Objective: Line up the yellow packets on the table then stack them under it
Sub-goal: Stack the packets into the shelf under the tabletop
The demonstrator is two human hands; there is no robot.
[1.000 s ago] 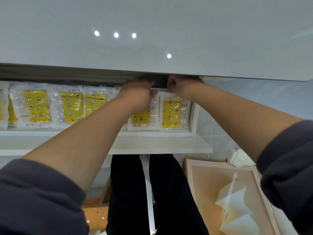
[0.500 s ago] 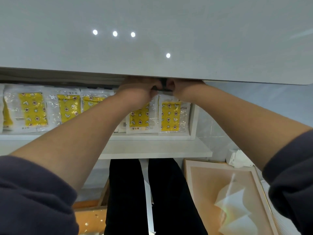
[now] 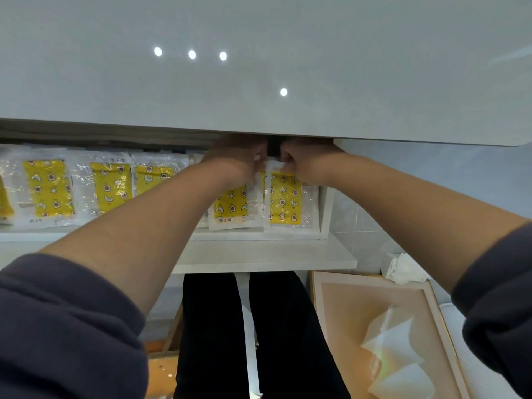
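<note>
The white table (image 3: pixel 259 30) fills the upper half of the view, and four small lights (image 3: pixel 192 55) reflect in its glossy top. Its front edge cuts across both hands and hides the knuckles and most of the fingers. Below it runs a white shelf (image 3: pixel 273 254) with a short upright panel (image 3: pixel 326 211) at its right end, and a pale tiled wall (image 3: pixel 431 182) lies beyond. Lower down are the person's dark-trousered legs (image 3: pixel 213 326). To their right lies a peach board (image 3: pixel 339 306) in a pale frame with a folded tissue (image 3: pixel 397 358) on it. A crumpled white paper (image 3: pixel 403 267) sits just past the board's far corner. Dark sleeves (image 3: pixel 66 326) are pushed up both forearms.

The packets (image 3: pixel 47 188) stand side by side in a row on the shelf under the table, their yellow faces towards the camera. The left forearm crosses the middle of the row and covers part of one packet (image 3: pixel 230 204). The end packet (image 3: pixel 285 197) is last on the right, just beside the upright panel.

Both hands meet close together at the top of the row's right end, with a narrow dark gap between them. The right hand (image 3: pixel 305 159) is curled over the top edge of the end packet and pinches its clear wrapper. The left hand (image 3: pixel 239 156) sits above the partly covered packet, and its fingertips reach the top left corner of the end packet. They are blurred and half hidden by the table edge, so it is unclear whether this hand grips anything.
</note>
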